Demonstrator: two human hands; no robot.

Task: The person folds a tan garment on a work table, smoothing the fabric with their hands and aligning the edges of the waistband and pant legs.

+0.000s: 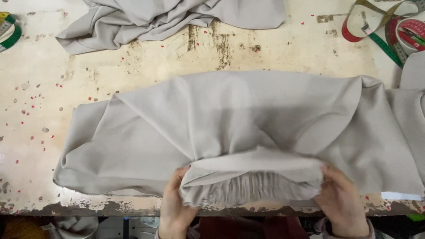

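Both hands, left hand (173,204) and right hand (341,202), clench opposite ends of the gathered elastic waistband (250,186) of 1 grey garment (230,119), its long axis running left-right between them at the near edge of the worn worktable (40,79), body spread away.

Garment (248,128) on table (40,79) — tapes (389,31) behind-right

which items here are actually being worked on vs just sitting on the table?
In hand:
- grey garment, gathered edge stretched between left hand and right hand

Lying about:
- second grey cloth, top
- measuring tapes, top right
- tape roll, top left
- worn table
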